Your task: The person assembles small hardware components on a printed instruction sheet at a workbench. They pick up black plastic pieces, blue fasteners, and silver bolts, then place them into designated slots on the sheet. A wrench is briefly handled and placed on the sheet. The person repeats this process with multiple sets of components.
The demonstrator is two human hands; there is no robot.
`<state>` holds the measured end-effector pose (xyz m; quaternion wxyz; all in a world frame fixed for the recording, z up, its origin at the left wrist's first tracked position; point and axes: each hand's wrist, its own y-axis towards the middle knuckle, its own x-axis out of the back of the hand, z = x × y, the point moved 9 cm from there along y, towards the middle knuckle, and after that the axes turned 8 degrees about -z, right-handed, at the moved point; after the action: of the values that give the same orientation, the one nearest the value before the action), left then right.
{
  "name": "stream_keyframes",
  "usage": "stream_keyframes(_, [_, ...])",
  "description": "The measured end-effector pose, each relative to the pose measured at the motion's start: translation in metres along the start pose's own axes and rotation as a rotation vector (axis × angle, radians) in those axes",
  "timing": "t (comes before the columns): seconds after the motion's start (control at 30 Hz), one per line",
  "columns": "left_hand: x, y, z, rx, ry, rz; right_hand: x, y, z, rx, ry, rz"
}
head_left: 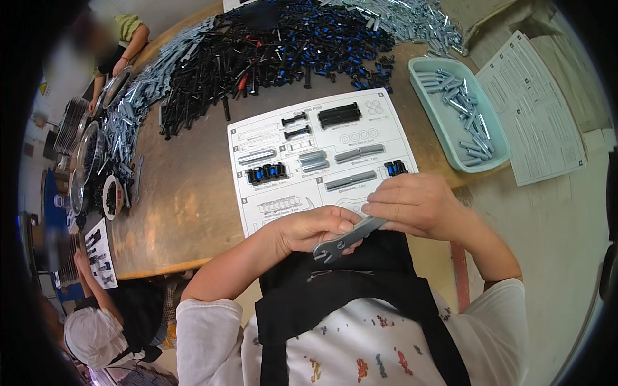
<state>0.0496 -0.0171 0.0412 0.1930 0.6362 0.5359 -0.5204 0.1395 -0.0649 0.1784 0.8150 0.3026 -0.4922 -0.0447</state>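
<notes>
Just above the near table edge, a flat grey metal wrench (336, 246) spans both of my hands. Its open jaw points down to the left; whether more than one is stacked there I cannot tell. My left hand (309, 229) pinches it from the left, thumb on top. Fingers of my right hand (421, 207) close over its other end. Beyond them lies a printed parts sheet (380, 132) with outlined pictures. On it rest black bars (339, 114), short black bolts (294, 132), blue-banded bolts (266, 172) and silver sleeves (359, 153).
Black and blue-banded bolts (283, 58) are heaped at the far side, silver pieces (421, 22) beyond. A pale green tray (418, 63) of sleeves stands right, beside papers (541, 109). Bowls (112, 198) line the left edge, where other people (96, 334) work.
</notes>
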Motion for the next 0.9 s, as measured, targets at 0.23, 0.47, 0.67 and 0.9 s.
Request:
stream_keyframes(0.23, [0.024, -0.016, -0.022, 0.004, 0.618, -0.371, 0.004, -0.064, -0.035, -0.398, 0.1, -0.067])
stream_keyframes(0.47, [0.024, -0.037, -0.075, -0.345, 1.169, -0.788, -0.022, -0.081, -0.059, -0.498, -0.038, -0.052])
stream_keyframes(0.67, [-0.033, -0.003, -0.065, -0.733, 1.813, -0.724, 0.0, -0.101, -0.058, -0.65, -0.232, -0.135])
stream_keyframes(0.9, [-0.039, 0.017, -0.044, -0.799, 2.05, -0.748, -0.01, -0.099, -0.062, -0.492, -0.161, -0.02])
